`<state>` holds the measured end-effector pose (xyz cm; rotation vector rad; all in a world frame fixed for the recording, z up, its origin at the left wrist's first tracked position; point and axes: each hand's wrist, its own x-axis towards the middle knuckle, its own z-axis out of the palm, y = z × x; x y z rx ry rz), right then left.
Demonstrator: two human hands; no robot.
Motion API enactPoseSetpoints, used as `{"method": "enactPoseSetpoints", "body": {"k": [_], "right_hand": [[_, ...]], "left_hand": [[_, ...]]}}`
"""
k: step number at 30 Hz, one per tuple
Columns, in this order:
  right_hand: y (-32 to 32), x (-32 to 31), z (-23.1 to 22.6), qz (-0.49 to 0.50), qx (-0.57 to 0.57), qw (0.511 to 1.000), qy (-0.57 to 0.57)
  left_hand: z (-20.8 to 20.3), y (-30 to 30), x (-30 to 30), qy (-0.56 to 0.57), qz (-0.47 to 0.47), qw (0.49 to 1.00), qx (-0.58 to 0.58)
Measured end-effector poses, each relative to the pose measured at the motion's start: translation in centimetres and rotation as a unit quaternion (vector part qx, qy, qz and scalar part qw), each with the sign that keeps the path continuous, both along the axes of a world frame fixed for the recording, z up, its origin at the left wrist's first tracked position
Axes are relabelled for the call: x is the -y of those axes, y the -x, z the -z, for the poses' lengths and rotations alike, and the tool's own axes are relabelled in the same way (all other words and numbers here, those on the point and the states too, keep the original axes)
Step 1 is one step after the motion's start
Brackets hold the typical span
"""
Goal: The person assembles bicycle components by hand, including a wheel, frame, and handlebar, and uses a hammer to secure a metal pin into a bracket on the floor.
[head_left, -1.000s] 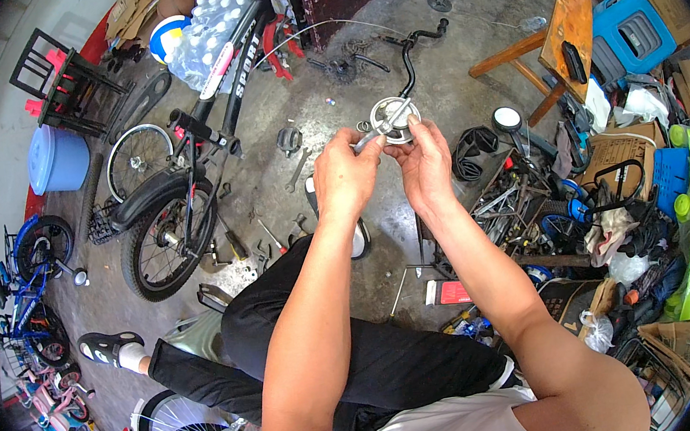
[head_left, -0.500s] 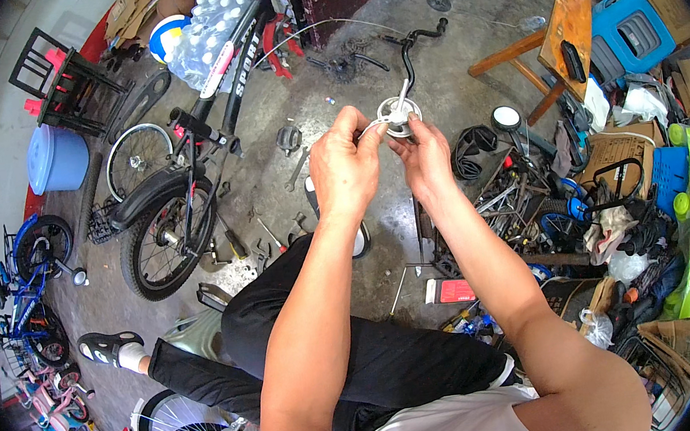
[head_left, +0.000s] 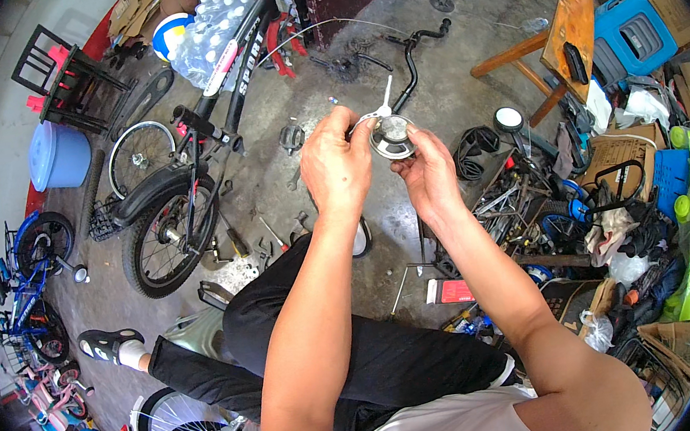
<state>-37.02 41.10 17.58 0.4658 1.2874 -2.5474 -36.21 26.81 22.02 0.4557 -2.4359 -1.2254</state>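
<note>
Both hands are raised in front of me over my lap. My right hand (head_left: 428, 174) cradles a round metal bicycle bell (head_left: 392, 136) from below, its open underside facing me. My left hand (head_left: 338, 165) pinches the bell's left edge, by a small white lever (head_left: 383, 102) that sticks up from it. I sit with black trousers (head_left: 361, 358) and a black sandal over a white sock (head_left: 113, 346) at the lower left.
A black bicycle (head_left: 189, 191) lies on the concrete floor to the left, tools scattered beside it. A pack of water bottles (head_left: 210, 35), a blue tub (head_left: 57, 156) and a wooden stool (head_left: 551, 43) stand further off. Piled parts, boxes and bags crowd the right side.
Both hands have shifted slightly around the bell, which has turned a little in the fingers. The white lever now points up more clearly.
</note>
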Motion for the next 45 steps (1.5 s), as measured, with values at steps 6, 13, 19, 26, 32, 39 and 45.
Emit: {"method": "enactPoseSetpoints", "body": {"k": [6,13,19,26,32,39,45], "right_hand": [[0.3,0.6,-1.0,-0.018,-0.03,0.999,0.01],[0.5,0.3,-0.5,-0.017,-0.031,0.999,-0.01],[0.4,0.7,-1.3,-0.031,-0.018,0.999,-0.006],[0.9,1.0,-1.7,-0.044,-0.019,0.999,-0.021],[1.4,0.7,-1.8,-0.065,-0.048,0.996,-0.032],[1.8,1.6,-3.7,-0.06,-0.072,0.995,-0.041],[2.6,2.0,-1.0,-0.058,-0.013,0.995,-0.077]], "left_hand": [[0.0,-0.2,0.0,0.049,0.018,0.999,-0.003],[0.2,0.0,0.0,0.023,0.015,1.0,-0.011],[1.1,0.4,0.2,-0.139,-0.001,0.99,-0.025],[1.2,0.5,0.4,-0.17,-0.001,0.984,-0.049],[1.2,0.7,0.6,-0.196,0.003,0.978,-0.071],[-0.3,0.7,0.9,-0.311,0.01,0.944,-0.106],[-3.5,0.2,1.2,-0.445,0.074,0.876,-0.171]]}}
